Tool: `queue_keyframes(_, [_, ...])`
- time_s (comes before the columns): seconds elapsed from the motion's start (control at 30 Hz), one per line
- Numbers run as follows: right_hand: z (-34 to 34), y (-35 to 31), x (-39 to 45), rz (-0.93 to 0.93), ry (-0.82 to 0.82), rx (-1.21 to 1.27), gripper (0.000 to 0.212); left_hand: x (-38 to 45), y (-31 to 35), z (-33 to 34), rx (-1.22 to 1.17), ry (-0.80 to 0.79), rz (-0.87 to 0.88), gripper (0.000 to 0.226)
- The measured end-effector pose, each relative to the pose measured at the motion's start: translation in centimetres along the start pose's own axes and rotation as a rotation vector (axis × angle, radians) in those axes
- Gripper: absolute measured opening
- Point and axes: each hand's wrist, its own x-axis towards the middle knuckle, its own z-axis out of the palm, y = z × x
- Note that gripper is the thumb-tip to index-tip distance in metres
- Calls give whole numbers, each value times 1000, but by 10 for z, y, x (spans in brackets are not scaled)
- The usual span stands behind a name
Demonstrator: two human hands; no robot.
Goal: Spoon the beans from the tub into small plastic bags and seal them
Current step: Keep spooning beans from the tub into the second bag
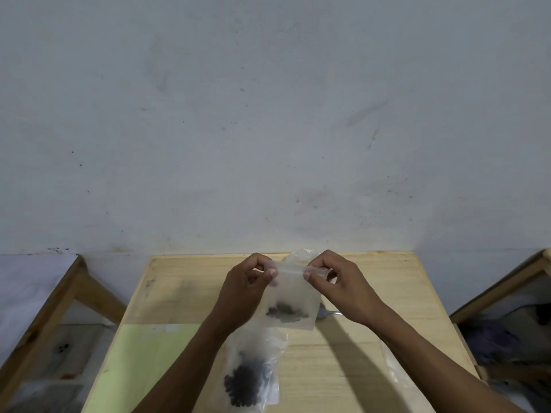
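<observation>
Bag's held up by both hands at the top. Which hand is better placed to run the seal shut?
Probably right. The right hand pinches the small bag at one top corner, the left hand at the other. Either could slide along the strip; the right thumb lies flatter on it.

A wooden table carries a bean-filled bag, spoon and green sheet.
</observation>
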Motion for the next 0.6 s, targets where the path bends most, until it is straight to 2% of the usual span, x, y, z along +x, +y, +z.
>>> queue_keyframes(0.13, [7,0,0,32,16,56,13,-4,-1,-1,-34,42,-29,6])
queue_keyframes(0.3, [23,17,-12,218,-124,256,7,-5,-10,-10,-149,179,-113,8])
queue_keyframes(0.4, [41,25,-23,365,-143,360,4,-13,-18,-12,-207,232,-187,9])
queue_keyframes(0.5, [65,36,-34,526,-85,419,5,-29,-38,-6,-115,198,-319,21])
queue_keyframes(0.6, [88,47,-54,700,-54,458,9,-52,-74,0,144,31,-468,31])
